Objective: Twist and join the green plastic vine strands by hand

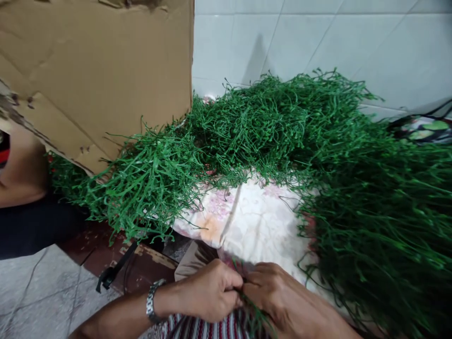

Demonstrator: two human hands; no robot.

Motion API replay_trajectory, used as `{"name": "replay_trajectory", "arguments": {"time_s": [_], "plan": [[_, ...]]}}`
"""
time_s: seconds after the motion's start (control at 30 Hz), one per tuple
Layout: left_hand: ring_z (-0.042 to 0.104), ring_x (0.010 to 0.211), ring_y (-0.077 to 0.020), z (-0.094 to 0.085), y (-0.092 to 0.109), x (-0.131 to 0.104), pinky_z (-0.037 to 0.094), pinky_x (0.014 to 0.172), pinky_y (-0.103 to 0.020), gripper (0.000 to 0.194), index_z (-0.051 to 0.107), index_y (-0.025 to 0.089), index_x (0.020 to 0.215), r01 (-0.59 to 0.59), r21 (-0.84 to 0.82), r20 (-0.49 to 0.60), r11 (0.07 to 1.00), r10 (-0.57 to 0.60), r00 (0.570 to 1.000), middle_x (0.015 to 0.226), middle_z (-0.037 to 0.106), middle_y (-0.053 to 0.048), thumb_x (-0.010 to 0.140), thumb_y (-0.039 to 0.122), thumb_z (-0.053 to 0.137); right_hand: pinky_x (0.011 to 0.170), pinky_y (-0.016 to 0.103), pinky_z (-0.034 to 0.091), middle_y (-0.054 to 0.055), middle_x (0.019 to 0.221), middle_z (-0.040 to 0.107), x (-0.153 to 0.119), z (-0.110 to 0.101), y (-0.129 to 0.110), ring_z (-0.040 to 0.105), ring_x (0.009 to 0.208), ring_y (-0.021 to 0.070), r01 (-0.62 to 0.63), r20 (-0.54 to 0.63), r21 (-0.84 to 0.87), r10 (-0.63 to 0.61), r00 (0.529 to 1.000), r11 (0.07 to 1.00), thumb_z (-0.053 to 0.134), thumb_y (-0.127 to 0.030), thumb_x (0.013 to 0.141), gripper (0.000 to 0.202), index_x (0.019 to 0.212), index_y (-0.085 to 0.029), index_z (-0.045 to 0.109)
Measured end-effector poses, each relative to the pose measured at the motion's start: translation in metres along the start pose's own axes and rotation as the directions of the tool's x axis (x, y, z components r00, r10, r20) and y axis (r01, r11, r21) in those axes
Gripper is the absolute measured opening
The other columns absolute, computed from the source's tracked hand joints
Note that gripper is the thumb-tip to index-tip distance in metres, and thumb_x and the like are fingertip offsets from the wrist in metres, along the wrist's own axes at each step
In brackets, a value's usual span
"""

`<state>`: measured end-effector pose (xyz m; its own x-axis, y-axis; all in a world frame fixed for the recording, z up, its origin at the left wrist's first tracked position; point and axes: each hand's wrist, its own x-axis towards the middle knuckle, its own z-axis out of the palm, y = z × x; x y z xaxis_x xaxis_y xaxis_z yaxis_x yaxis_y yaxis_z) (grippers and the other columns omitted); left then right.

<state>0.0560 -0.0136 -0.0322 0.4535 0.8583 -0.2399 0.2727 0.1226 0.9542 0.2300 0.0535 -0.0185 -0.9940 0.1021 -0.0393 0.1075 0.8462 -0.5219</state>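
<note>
My left hand (213, 292), with a metal watch on its wrist, is closed, thumb and fingers pinching a thin green plastic-looking stem (256, 310). Right against it, my right hand (273, 292) is closed on the same green stem piece, whose sprigs hang down below the fingers. Both hands are close together above my striped clothing at the bottom of the head view. Exactly where the fingers meet is partly hidden. Just beyond them lies a pale floral cloth (264, 226), ringed by heaps of similar green stems (268, 122).
A large cardboard sheet or box side (106, 70) stands at the left. A darker pile of green stems (384, 235) covers the right side. White wall tiles (300, 42) rise behind. Another person's arm (24, 165) shows at the left edge. A black strap (115, 270) hangs lower left.
</note>
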Motion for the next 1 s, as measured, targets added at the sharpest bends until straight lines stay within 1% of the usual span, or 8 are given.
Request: {"name": "replay_trajectory", "arguments": {"time_s": [0.13,0.3,0.43,0.63,0.73,0.87,0.93,1.0], "plan": [[0.023,0.045,-0.0043,-0.007,0.008,-0.004,0.017,0.041,-0.019,0.03,0.039,0.014,0.048,-0.123,-0.268,0.024,0.956,0.134,0.991,0.047,0.027,0.006,0.07,0.019,0.059,0.052,0.026,0.027,-0.003,0.048,0.035,0.009,-0.004,-0.002,0.034,0.048,0.0106,0.243,-0.286,0.152,-0.193,0.939,0.958,0.038,-0.019,0.08,0.024,0.057,-0.02,0.031],[0.031,0.044,-0.0056,-0.005,0.008,0.0,0.024,0.043,-0.019,0.027,0.053,0.012,0.053,-0.305,-0.461,-0.233,0.833,0.218,0.948,0.047,0.039,0.003,0.075,0.026,0.06,0.049,0.024,0.028,-0.004,0.047,0.033,0.02,0.005,0.001,0.032,0.045,0.0092,0.362,-0.696,0.242,-0.099,0.712,0.9,0.045,-0.019,0.079,0.022,0.059,-0.019,0.036],[0.037,0.048,-0.0079,0.007,-0.004,0.002,0.029,0.046,-0.021,0.019,0.062,0.013,0.06,-0.319,-0.535,-0.36,0.782,0.13,0.924,0.049,0.046,0.001,0.074,0.027,0.063,0.05,0.023,0.033,-0.002,0.048,0.043,0.025,0.016,0.0,0.038,0.047,0.0095,0.326,-0.797,0.249,0.001,0.604,0.912,0.05,-0.019,0.08,0.017,0.064,-0.017,0.047],[0.036,0.045,-0.0068,0.012,0.001,0.004,0.03,0.044,-0.02,0.024,0.063,0.013,0.059,-0.317,-0.652,-0.388,0.689,0.057,0.92,0.05,0.049,0.001,0.07,0.035,0.067,0.047,0.022,0.032,-0.003,0.048,0.04,0.032,0.023,-0.006,0.036,0.045,0.0088,0.345,-0.885,0.252,0.071,0.459,0.904,0.05,-0.024,0.083,0.02,0.065,-0.018,0.046],[0.037,0.046,-0.0077,0.005,0.004,0.001,0.032,0.044,-0.021,0.031,0.062,0.013,0.058,-0.258,-0.566,-0.361,0.783,0.045,0.931,0.049,0.047,0.001,0.07,0.041,0.066,0.05,0.022,0.035,-0.002,0.051,0.043,0.026,0.023,-0.004,0.04,0.048,0.0093,0.306,-0.862,0.223,0.041,0.505,0.926,0.047,-0.022,0.083,0.017,0.067,-0.018,0.046],[0.041,0.048,-0.0078,-0.004,0.009,-0.002,0.033,0.048,-0.021,0.026,0.06,0.013,0.06,-0.176,-0.135,-0.205,0.975,0.146,0.968,0.05,0.048,0.002,0.08,0.031,0.056,0.055,0.023,0.036,-0.001,0.054,0.046,0.009,0.017,0.002,0.043,0.053,0.0104,0.207,-0.668,0.107,-0.084,0.739,0.972,0.04,-0.013,0.078,0.015,0.066,-0.018,0.047],[0.04,0.047,-0.0067,-0.006,0.011,-0.005,0.031,0.047,-0.02,0.025,0.058,0.014,0.059,-0.171,0.109,-0.099,0.979,0.182,0.978,0.049,0.046,0.003,0.081,0.021,0.051,0.057,0.024,0.037,-0.001,0.057,0.049,-0.001,0.011,0.001,0.044,0.056,0.011,0.181,-0.5,0.046,-0.134,0.856,0.982,0.038,-0.01,0.075,0.016,0.066,-0.018,0.048],[0.039,0.045,-0.0063,-0.009,0.012,-0.011,0.03,0.045,-0.02,0.027,0.055,0.015,0.055,-0.207,0.278,0.015,0.938,0.211,0.977,0.046,0.044,0.003,0.08,0.015,0.047,0.058,0.025,0.036,-0.001,0.062,0.051,-0.011,0.003,-0.002,0.044,0.059,0.011,0.193,-0.318,0.011,-0.18,0.931,0.981,0.039,-0.01,0.074,0.015,0.066,-0.018,0.049]]}}
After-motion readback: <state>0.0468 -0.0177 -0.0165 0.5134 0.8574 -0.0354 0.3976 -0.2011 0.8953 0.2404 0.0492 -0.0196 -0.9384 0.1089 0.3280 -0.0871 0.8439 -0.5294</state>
